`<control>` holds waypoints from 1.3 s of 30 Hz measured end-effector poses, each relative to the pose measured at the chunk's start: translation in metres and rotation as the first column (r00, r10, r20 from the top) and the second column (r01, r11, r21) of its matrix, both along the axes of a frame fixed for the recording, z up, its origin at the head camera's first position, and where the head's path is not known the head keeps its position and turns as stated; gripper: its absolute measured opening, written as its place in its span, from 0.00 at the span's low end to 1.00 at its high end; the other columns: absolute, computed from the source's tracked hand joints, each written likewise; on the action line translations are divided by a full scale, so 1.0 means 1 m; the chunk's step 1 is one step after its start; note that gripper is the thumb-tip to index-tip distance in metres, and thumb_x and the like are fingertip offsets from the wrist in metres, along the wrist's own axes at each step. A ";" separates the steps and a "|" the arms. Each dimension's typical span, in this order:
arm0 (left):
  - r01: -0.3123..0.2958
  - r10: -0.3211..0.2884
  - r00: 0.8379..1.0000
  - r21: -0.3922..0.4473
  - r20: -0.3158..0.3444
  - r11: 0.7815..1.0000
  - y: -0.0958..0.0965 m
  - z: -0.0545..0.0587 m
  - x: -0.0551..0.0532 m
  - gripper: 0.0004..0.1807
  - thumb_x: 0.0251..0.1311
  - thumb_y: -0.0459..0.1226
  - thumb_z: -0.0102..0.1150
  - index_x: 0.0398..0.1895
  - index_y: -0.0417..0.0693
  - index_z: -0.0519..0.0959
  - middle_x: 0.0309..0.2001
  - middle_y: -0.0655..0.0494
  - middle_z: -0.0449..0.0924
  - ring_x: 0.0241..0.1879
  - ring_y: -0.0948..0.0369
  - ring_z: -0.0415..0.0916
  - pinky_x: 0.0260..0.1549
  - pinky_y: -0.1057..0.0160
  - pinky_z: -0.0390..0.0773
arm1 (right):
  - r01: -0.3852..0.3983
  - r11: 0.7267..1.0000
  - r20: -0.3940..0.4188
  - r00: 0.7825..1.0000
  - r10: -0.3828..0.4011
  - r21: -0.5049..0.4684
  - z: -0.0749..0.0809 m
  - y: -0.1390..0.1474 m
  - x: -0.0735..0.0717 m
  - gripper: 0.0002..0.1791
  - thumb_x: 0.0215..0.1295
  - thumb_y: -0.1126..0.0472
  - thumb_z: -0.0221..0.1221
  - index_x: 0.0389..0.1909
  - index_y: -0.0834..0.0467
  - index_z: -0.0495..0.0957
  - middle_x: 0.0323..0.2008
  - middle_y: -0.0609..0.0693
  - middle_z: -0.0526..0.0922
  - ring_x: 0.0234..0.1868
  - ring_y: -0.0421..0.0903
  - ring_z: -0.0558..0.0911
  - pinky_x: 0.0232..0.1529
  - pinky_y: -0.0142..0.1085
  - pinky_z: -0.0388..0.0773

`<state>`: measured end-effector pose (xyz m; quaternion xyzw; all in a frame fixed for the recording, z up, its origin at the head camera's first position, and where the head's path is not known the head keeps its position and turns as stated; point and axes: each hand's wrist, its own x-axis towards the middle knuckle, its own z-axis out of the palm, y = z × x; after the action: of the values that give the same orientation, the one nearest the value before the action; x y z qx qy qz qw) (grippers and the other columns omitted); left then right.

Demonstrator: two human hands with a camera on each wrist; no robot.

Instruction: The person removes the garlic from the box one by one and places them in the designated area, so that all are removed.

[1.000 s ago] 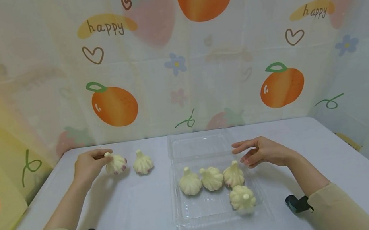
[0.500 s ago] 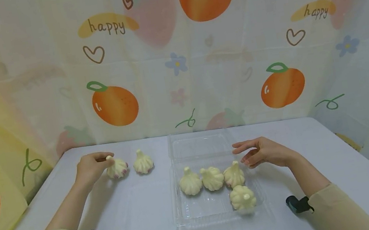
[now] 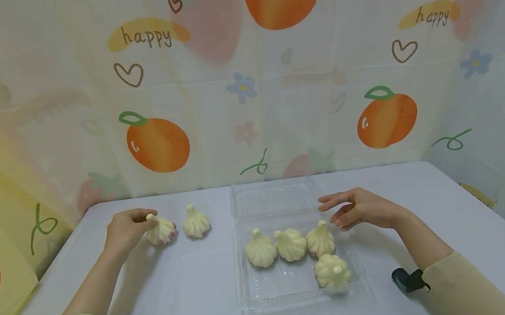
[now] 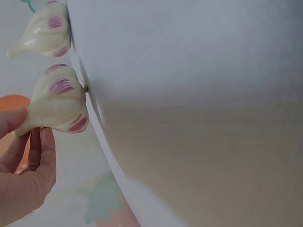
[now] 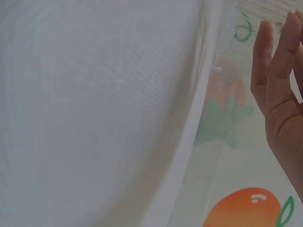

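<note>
At the back left of the table, my left hand [image 3: 124, 233] pinches a garlic bulb [image 3: 163, 231] by its stem; the left wrist view shows purple streaks on this bulb [image 4: 59, 97]. Just right of it stands a second garlic bulb [image 3: 195, 222]. Several more bulbs sit in a clear plastic box [image 3: 283, 287]: three in a row, with another garlic bulb [image 3: 332, 271] in front of the row's right end. My right hand [image 3: 365, 209] hovers over the box's right side, fingers loosely bent and holding nothing. In the right wrist view its fingers [image 5: 283, 56] are relaxed.
The box's transparent lid [image 3: 274, 198] lies folded back behind it, toward the rear edge of the white table [image 3: 183, 311]. A fruit-patterned curtain [image 3: 209, 131] hangs right behind the table.
My left hand has lowered slightly and shifted a little right with the garlic bulb, nearer the second bulb. The right hand has stayed almost still.
</note>
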<state>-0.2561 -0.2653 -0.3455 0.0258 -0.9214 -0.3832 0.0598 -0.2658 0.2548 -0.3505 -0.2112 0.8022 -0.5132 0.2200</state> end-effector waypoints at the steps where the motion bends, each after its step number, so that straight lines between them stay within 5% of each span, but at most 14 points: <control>1: 0.002 -0.002 1.000 0.000 0.003 1.000 0.000 0.000 0.000 0.22 0.62 0.41 0.59 0.57 0.37 0.79 0.54 0.35 0.82 0.56 0.41 0.76 0.53 0.45 0.74 | 0.000 1.000 -0.001 1.000 0.000 0.002 0.000 0.000 0.000 0.29 0.62 0.65 0.62 0.65 0.69 0.71 0.76 0.63 0.58 0.43 0.37 0.83 0.46 0.34 0.84; 15: 0.024 -0.024 1.000 0.000 0.015 1.000 0.003 0.004 0.003 0.23 0.63 0.41 0.58 0.59 0.38 0.78 0.57 0.34 0.80 0.58 0.39 0.73 0.54 0.40 0.74 | -0.005 1.000 0.001 1.000 0.005 -0.008 -0.001 0.001 -0.002 0.29 0.62 0.65 0.62 0.64 0.67 0.72 0.76 0.62 0.59 0.43 0.38 0.84 0.46 0.35 0.84; 26: 0.017 -0.017 0.999 -0.008 -0.035 1.000 0.004 0.002 0.002 0.21 0.63 0.39 0.60 0.55 0.36 0.80 0.51 0.37 0.84 0.52 0.43 0.78 0.41 0.64 0.71 | -0.005 1.000 0.007 1.000 0.005 -0.016 -0.002 0.002 -0.001 0.29 0.62 0.65 0.62 0.64 0.68 0.71 0.76 0.63 0.58 0.46 0.43 0.84 0.46 0.36 0.84; 36: -0.018 0.019 0.999 0.026 -0.049 1.000 0.007 0.005 0.003 0.22 0.64 0.40 0.58 0.58 0.38 0.78 0.54 0.36 0.81 0.54 0.44 0.78 0.47 0.56 0.75 | -0.006 1.000 0.007 1.000 0.006 -0.023 -0.001 0.001 0.000 0.29 0.62 0.65 0.62 0.64 0.69 0.71 0.76 0.64 0.58 0.43 0.37 0.83 0.45 0.35 0.84; 39: -0.058 0.061 0.995 0.039 -0.078 0.998 0.012 0.008 0.004 0.22 0.64 0.40 0.58 0.59 0.40 0.78 0.56 0.37 0.81 0.56 0.43 0.78 0.45 0.63 0.75 | -0.004 1.000 0.011 1.000 0.004 -0.022 -0.001 0.001 0.000 0.29 0.61 0.65 0.62 0.64 0.69 0.71 0.76 0.64 0.57 0.43 0.36 0.83 0.45 0.35 0.84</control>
<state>-0.2521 -0.2534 -0.3371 0.0393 -0.9099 -0.3988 0.1071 -0.2659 0.2561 -0.3512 -0.2123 0.7948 -0.5229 0.2232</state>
